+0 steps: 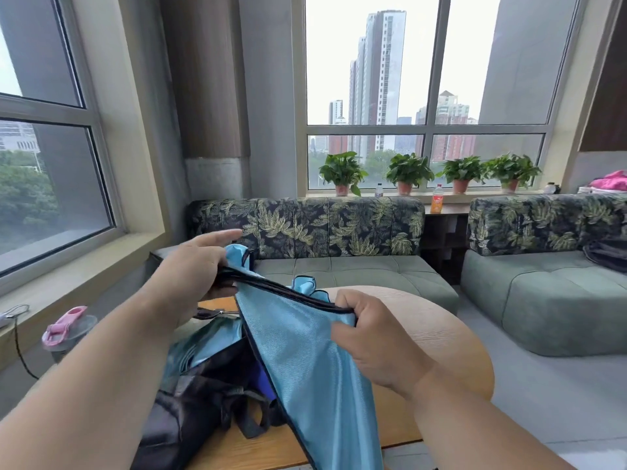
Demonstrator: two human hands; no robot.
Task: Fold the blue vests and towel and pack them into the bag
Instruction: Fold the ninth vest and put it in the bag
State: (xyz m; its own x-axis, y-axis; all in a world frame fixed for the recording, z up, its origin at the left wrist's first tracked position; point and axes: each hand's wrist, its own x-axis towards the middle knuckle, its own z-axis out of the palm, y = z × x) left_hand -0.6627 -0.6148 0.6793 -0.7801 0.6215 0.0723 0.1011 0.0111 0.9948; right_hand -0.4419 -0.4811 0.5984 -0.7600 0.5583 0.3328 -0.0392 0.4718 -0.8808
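Note:
A light blue vest (305, 361) with black trim hangs in the air over the wooden table (437, 334). My left hand (193, 269) pinches its black edge at the upper left, index finger stretched out. My right hand (369, 337) is closed on the same edge further right, so the trim runs taut between the hands. Below the vest, a dark bag (203, 401) lies slumped on the table with its straps loose. More light blue fabric (200, 347) rests on the bag's far side, and a darker blue piece (263, 379) shows at its mouth.
A grey bottle with a pink lid (64, 330) stands at the left near a black cable (20, 347). Green sofas (356, 273) with leaf-print backs run behind and to the right of the table. Potted plants (407, 173) and an orange drink bottle (437, 200) line the sill.

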